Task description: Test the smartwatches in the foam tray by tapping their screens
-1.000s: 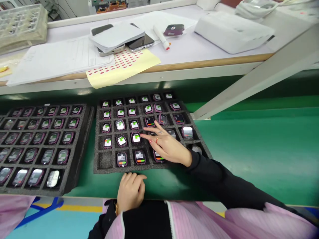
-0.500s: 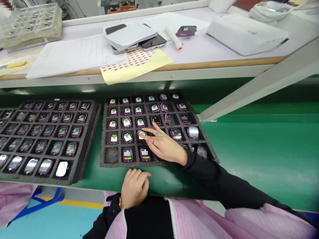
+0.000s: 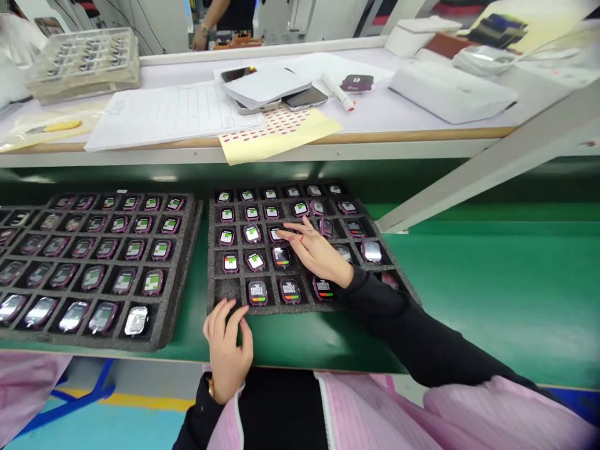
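Note:
In front of me lies a dark foam tray (image 3: 212, 275) whose compartments hold several purple-cased smartwatches with lit screens. My right hand (image 3: 319, 250) reaches over the middle of it, fingers stretched out. Its fingertips are at a smartwatch (image 3: 275, 234) in the third row from the back; whether they press the screen I cannot tell. Just below is a smartwatch (image 3: 281, 256) with a dark screen and an orange-green strip. At the tray's front left corner, my left hand (image 3: 229, 347) has its fingers apart and holds nothing, close to a compartment without a watch.
Another foam tray (image 3: 162, 312) of smartwatches lies to the left on the green bench (image 3: 469, 281). A slanted white post (image 3: 445, 181) stands on the right. The shelf above carries papers (image 3: 164, 115), phones (image 3: 304, 98), a marker (image 3: 338, 92) and a clear box (image 3: 89, 62). A person's arm (image 3: 209, 25) shows behind.
My left hand has opened from a curled shape and moved left and up to the tray's edge. My right hand has shifted from the fourth-row watch to the one behind it. The view has shifted.

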Motion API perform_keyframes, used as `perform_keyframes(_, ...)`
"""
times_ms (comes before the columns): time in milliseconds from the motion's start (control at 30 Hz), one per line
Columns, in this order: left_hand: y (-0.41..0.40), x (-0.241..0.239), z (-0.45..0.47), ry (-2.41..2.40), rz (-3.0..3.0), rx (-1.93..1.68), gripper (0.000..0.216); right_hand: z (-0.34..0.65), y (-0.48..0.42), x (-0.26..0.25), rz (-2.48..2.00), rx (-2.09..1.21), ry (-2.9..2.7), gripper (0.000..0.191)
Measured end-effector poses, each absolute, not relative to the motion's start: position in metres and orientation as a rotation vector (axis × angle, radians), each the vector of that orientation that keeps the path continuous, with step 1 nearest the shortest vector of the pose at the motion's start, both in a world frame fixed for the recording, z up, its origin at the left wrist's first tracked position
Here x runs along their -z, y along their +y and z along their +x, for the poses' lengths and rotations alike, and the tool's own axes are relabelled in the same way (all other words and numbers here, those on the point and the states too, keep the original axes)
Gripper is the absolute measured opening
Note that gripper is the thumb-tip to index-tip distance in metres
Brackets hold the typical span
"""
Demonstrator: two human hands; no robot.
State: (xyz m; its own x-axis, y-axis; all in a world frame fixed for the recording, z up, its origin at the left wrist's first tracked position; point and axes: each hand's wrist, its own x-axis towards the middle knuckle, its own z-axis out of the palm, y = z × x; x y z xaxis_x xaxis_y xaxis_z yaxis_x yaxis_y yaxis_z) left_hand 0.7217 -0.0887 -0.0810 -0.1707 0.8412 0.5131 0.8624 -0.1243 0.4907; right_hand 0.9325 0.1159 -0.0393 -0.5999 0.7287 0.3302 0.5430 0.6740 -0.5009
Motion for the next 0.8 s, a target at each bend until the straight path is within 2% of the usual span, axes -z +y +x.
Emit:
perform_keyframes(267, -0.090, 0.083, 0.722, -2.011, -2.082, 1.266, 0.029, 0.920, 0.120, 0.050, -1.014, -0.384, -2.403, 0.048)
perform_keyframes(800, -0.091, 0.086, 0.717, -1.981, -2.167, 1.221, 0.031, 0.930, 0.063, 0.030, -1.115, -0.289, -2.152, 0.048)
